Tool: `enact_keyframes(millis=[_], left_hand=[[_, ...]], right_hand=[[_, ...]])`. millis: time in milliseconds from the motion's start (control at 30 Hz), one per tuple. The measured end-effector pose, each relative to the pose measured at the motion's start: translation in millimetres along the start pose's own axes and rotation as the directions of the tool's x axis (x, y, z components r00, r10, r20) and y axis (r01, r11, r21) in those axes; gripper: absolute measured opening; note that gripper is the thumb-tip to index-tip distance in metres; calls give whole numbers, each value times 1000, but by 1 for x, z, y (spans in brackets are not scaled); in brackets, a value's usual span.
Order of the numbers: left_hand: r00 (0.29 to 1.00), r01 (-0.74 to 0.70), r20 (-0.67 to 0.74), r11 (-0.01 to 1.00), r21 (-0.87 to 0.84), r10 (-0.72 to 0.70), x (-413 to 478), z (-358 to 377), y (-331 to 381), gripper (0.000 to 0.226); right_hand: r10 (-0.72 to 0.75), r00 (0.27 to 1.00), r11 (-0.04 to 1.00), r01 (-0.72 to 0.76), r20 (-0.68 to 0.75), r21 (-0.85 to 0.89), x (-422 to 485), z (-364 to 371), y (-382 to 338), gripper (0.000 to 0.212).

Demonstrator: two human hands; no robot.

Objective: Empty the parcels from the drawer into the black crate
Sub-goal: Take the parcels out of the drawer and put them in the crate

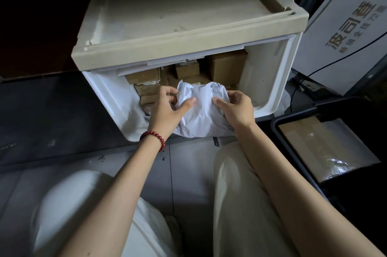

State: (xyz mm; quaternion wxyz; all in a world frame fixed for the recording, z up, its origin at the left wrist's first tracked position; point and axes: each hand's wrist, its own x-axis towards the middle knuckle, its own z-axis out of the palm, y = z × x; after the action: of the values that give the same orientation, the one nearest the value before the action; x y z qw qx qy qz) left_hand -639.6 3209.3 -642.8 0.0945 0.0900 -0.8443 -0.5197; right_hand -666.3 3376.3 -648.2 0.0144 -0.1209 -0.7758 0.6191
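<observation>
A white plastic drawer (270,72) stands pulled out from a beige storage unit (184,11). Several brown cardboard parcels (227,67) are stacked at its back and left. At the front lies a crumpled white mailer bag (202,110). My left hand (167,106), with a red bead bracelet at the wrist, grips the bag's left edge. My right hand (235,108) grips its right edge. The black crate (276,129) sits on the floor at the right, holding a flat parcel wrapped in clear film (322,147).
A large white carton with printed characters (354,32) leans behind the crate, with a black cable (326,64) running across it. My knees in pale trousers fill the foreground. The floor is dark grey.
</observation>
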Motion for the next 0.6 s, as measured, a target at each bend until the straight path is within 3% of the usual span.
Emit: enact_keyframes(millis=[167,300,433,600], left_hand=[[998,-70,4,989,133,70,-6,15,16,44],[995,-99,29,990,102,97,-6,30,36,41],[987,-116,119,988,99,104,-10,51,65,40],[963,-156,238,983,100,129,-17,88,95,44]], right_hand=[[-22,999,1000,22,-42,8,2,-19,-7,19],[-32,998,999,34,-53,38,5,-45,-9,22],[-57,993,995,65,-104,74,5,-80,-3,29],[-33,984,990,57,-175,130,1,-126,17,13]])
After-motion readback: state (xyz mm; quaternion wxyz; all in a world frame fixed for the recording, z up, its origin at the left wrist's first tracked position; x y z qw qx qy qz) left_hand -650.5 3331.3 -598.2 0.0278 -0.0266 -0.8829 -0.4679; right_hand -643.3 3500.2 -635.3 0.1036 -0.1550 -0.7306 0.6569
